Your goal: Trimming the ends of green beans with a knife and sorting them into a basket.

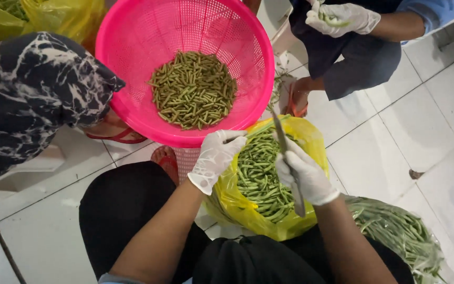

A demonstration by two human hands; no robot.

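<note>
so, left hand (215,158): gloved white, grip pinched on one long green bean (267,126), stretched out level, likely to steady it for cutting.
right hand (306,176): gloved, grip pressed around a knife (284,147), blade up against the bean.
yellow bag (295,223): plastic, mouth open beneath both hands, full of whole beans.
pink basket (185,68): round, just beyond the bag, holding short cut pieces.
clear bag (400,231): at the right knee, more beans.
other person's gloved hand (345,18): across the tiled floor (426,121).
</note>
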